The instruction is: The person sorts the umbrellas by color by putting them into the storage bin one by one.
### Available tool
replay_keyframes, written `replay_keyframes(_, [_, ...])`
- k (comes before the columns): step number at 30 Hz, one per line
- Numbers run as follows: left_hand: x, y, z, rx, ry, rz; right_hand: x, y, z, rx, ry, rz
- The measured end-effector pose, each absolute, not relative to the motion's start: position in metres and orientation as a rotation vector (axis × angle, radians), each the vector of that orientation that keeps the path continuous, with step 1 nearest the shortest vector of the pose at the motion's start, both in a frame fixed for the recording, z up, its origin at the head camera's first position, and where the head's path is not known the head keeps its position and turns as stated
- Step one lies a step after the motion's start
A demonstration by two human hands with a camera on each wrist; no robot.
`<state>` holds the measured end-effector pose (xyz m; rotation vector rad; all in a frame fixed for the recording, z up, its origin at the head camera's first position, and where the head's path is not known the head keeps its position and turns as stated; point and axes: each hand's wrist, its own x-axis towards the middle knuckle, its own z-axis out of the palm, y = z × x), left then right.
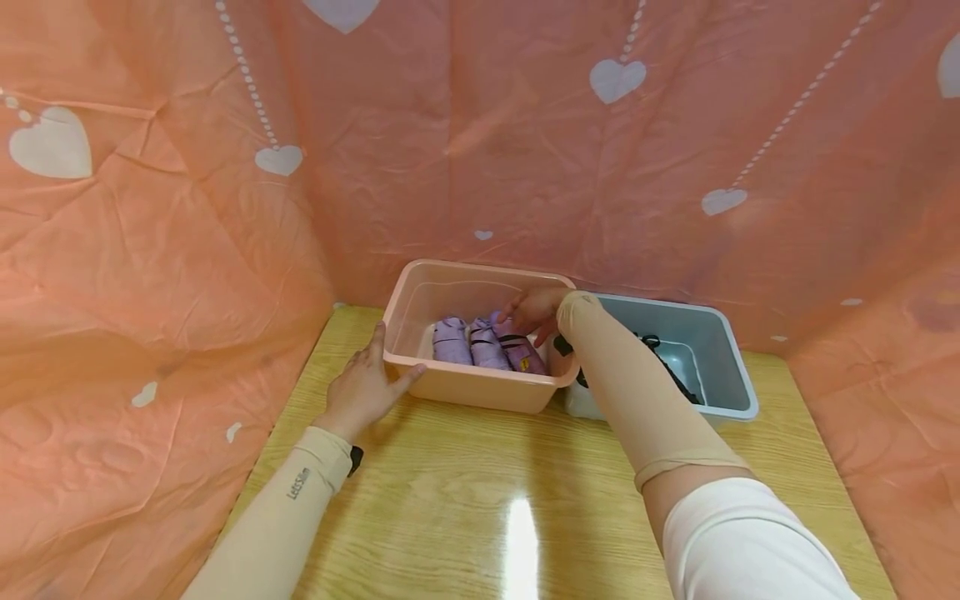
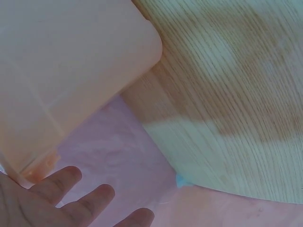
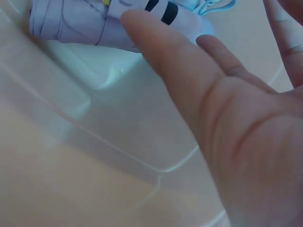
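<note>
Three lavender folded umbrellas (image 1: pixel 491 343) lie side by side in the pink bin (image 1: pixel 472 392). My right hand (image 1: pixel 536 308) is inside the bin, over the rightmost umbrella (image 1: pixel 522 354), its fingers spread. In the right wrist view the thumb overlaps this umbrella (image 3: pixel 80 23), which has dark bands, a yellow mark and a pale blue loop at one end. My left hand (image 1: pixel 363 387) rests at the bin's front left corner, thumb along the front rim. The left wrist view shows its extended fingers (image 2: pixel 94 198) beside the bin wall (image 2: pixel 71 61).
A grey bin (image 1: pixel 727 358) stands right of the pink one, with black items (image 1: pixel 678 379) inside, partly behind the right forearm. Both stand on a wood-grain table (image 1: pixel 420 500). A pink sheet (image 1: pixel 480 150) with white hearts hangs behind and at both sides.
</note>
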<state>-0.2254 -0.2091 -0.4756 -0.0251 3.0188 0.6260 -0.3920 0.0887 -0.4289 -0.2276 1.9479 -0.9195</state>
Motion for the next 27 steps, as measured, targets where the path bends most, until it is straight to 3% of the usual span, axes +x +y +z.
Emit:
replay_keyframes(17, [-0.250,-0.225,-0.477,0.010,3.021,0.632,-0.382,0.072,-0.400,-0.234,1.905,-1.078])
replay_keyframes(27, [-0.259,-0.232,-0.475,0.019,3.024,0.605,-0.338,0.091,-0.362,-0.578,1.950,-1.081])
